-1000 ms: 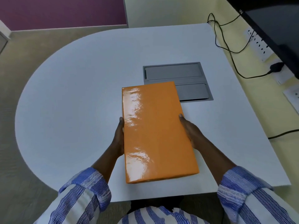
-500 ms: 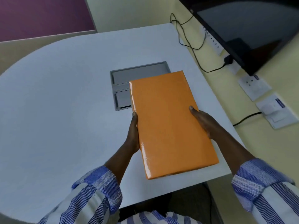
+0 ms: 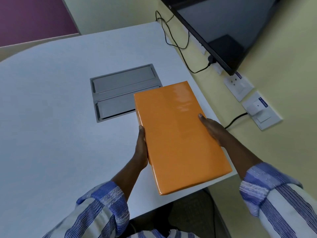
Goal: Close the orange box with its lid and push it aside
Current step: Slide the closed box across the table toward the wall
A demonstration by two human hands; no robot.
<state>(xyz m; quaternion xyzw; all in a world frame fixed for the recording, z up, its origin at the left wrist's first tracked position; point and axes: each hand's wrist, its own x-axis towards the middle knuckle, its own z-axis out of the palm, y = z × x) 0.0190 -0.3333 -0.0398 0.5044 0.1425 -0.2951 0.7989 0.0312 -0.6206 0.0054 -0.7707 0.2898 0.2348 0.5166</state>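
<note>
A glossy orange box [image 3: 178, 134] with its lid on lies lengthwise near the right front corner of the white table [image 3: 51, 117]. Its near end overhangs the table's front edge. My left hand [image 3: 141, 146] presses flat against the box's left long side. On the right long side, my right hand [image 3: 212, 129] grips it, thumb tip on the lid. The box's far left corner overlaps the grey hatch.
A grey metal cable hatch [image 3: 116, 93] is set into the table beyond the box. A black monitor [image 3: 223, 31] hangs on the yellow wall [image 3: 274, 83] at right, with wall sockets [image 3: 262, 110] and black cables [image 3: 178, 40] below it.
Held in both hands, the box has moved right across the table, from in front of the hatch toward the right edge. My view has turned right, bringing the monitor and sockets in.
</note>
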